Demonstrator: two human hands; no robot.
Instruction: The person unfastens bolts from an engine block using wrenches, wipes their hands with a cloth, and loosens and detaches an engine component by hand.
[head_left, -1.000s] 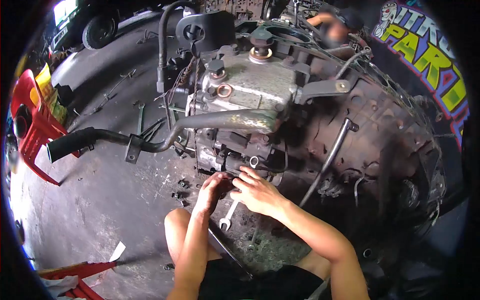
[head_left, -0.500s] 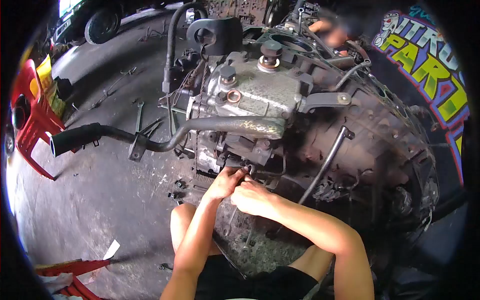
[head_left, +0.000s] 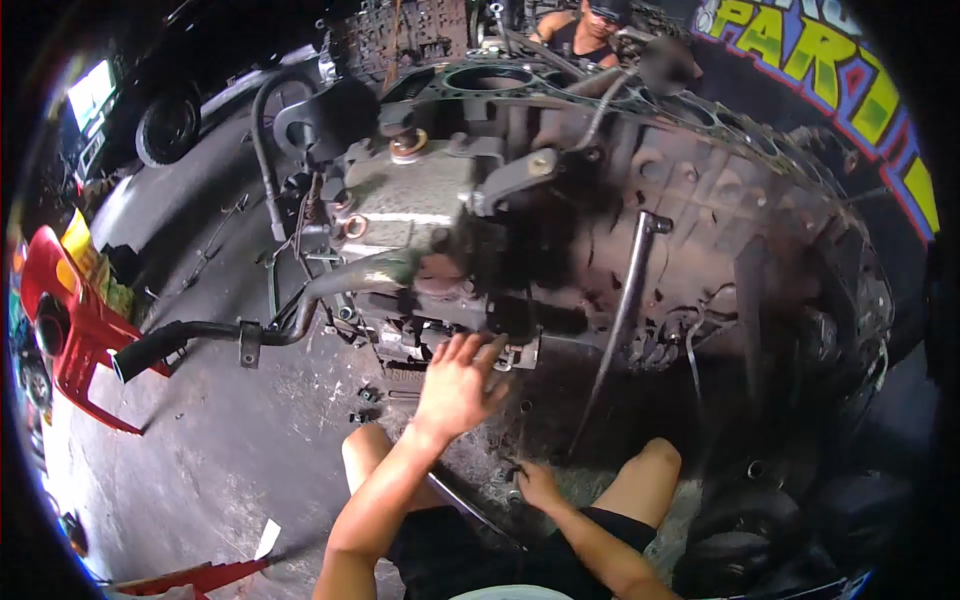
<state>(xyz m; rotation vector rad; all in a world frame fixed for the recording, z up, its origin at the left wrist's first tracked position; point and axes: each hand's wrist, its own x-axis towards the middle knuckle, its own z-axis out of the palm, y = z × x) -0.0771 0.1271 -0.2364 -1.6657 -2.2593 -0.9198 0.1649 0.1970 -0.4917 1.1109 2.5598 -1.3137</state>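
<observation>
A half second ago, both grips were close together by the low part of the engine [head_left: 650, 190]. Now they are apart. The left grip [head_left: 456, 388] is open, with its fingers spread, in front of the engine's low edge; I can't tell if they touch it. The right grip [head_left: 541, 486] is down by the floor [head_left: 250, 430], next to a small metal part [head_left: 515, 496]. I can't tell if it's open or closed. A long bar [head_left: 625, 315] leans right of the left grip.
</observation>
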